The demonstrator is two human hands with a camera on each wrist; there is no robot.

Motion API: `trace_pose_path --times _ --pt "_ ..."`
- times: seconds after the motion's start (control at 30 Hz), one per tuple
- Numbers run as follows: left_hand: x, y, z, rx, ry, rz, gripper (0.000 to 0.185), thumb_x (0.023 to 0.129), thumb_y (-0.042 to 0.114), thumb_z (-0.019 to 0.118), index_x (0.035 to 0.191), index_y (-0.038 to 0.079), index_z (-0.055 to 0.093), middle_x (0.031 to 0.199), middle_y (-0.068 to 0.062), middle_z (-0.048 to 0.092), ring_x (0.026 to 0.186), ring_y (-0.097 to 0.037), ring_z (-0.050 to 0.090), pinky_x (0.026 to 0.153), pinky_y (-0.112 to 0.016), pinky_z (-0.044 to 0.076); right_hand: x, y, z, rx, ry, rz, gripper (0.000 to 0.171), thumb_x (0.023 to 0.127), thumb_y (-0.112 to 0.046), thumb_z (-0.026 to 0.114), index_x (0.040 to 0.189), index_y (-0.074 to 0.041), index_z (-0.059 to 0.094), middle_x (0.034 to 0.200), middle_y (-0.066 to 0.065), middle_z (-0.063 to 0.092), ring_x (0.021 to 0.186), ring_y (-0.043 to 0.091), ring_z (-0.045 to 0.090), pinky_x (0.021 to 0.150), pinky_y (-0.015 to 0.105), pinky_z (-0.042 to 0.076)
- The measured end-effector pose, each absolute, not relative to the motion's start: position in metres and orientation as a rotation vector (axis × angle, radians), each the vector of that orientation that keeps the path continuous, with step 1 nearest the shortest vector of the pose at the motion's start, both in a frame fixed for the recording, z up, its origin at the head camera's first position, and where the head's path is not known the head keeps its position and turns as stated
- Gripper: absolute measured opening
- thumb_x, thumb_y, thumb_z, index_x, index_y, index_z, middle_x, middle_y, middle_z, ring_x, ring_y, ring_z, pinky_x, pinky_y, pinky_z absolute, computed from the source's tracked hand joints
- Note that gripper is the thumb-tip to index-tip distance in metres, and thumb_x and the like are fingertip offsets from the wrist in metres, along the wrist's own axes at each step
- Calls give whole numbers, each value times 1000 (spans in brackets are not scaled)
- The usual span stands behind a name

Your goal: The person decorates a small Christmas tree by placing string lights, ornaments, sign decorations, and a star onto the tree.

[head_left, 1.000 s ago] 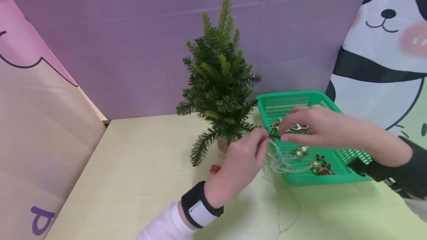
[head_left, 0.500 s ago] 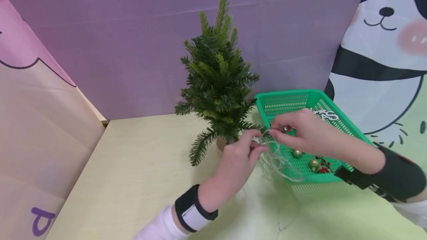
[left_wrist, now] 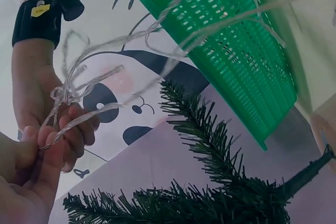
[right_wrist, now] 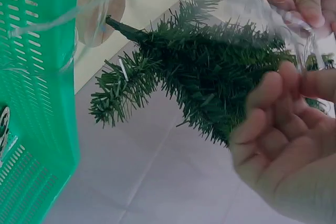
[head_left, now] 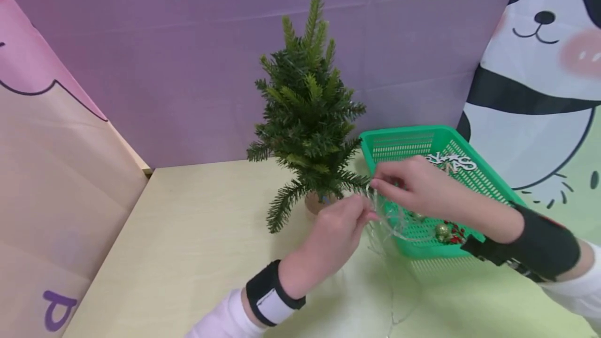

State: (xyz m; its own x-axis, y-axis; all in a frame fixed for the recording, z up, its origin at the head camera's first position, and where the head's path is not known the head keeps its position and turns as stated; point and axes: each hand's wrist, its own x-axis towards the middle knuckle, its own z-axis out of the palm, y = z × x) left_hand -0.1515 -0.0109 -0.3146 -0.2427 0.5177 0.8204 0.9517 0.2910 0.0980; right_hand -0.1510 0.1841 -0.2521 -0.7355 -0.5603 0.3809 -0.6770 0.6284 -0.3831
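Both hands are pinched on one clear string of fairy lights (head_left: pixel 392 218): the left hand (head_left: pixel 340 223) nips the wire between thumb and fingers, and the right hand (head_left: pixel 413 186), just beyond it, pinches the same strand. The string hangs bunched between and below the two hands, with loops over the near corner of the green basket (head_left: pixel 488 192) and a tail on the desk (head_left: pixel 188 233) under the left hand.

As a judgement, the work is at an early stage. The small artificial Christmas tree (head_left: pixel 310 119), just past the left hand's fingertips, shows no lights or ornaments on its branches. The wire looks tangled and not yet laid on the tree. Gold baubles (head_left: pixel 441 231), red berries (head_left: pixel 455 233) and a white lettered sign (head_left: pixel 451 162) lie in the basket under and beyond the right hand.
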Motion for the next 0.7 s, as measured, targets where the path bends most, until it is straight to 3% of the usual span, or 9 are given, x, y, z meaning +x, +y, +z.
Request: trace_pose_path --times 0.17,0.47,0.63,0.7 --pt "-156 -11 -317 -1261 -1719 -810 18 83 11 67 93 0 59 81 -5 68 73 -10 67 78 -5 46 -153 192 -250 1053 -2796 790 25 95 -15 56 71 -24 55 55 -17 44 40 -4 42 43 19 41" --pt "-151 -13 -311 -1152 -1882 -885 22 88 11 64 106 -1 66 88 -7 72 73 -10 66 73 -5 47 -149 195 -246 1219 -2786 793 23 94 -17 58 74 -27 54 60 -18 45 44 -4 40 48 18 41" --pt "-146 -15 -307 -1157 -1935 -877 7 89 5 61 95 2 63 92 -4 67 86 -13 63 83 -9 47 -144 192 -246 1031 -2811 783 31 89 -4 55 65 -24 50 54 -17 40 42 -2 36 44 20 38" --pt "-147 -16 -306 -1172 -1917 -873 7 88 2 61 94 2 59 91 -4 64 88 -13 60 84 -10 46 -143 192 -247 920 -2847 782 26 86 -2 53 68 -21 54 56 -16 45 42 -2 38 45 20 39"
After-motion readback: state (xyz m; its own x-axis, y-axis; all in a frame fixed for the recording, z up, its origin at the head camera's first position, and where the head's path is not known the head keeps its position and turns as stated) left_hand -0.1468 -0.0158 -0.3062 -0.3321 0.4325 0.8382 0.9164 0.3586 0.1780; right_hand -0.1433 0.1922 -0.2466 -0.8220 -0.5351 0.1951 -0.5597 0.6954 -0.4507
